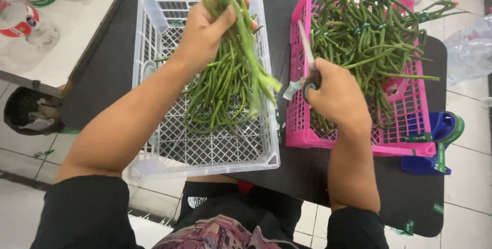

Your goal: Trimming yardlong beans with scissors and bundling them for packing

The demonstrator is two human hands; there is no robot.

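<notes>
You are holding your left hand [205,31] raised over the white crate [154,13], with the forearm coming up from the lower left and the wrist bent a little inward. The fingers of this hand are wrapping tightly around one bundle of long beans [233,64]; the top ends are sticking out above your fist, and the rest is hanging down until the lower ends are curling on the crate's grid floor. Your right hand [335,95] is resting at the left wall of the pink crate [410,126], the forearm rising almost straight from below. Its fingers are closing around the dark handles of a pair of scissors [309,59], and the blades are pointing up and a little to the left, lying together; they are just beside the hanging bundle but not touching it. There are two crates, standing side by side on the black table [113,59]. The pink one is holding a loose heap of long beans [369,39], too many and too tangled for counting. A blue tape dispenser [435,146] with green tape is sitting just beside the pink crate's right corner.
</notes>
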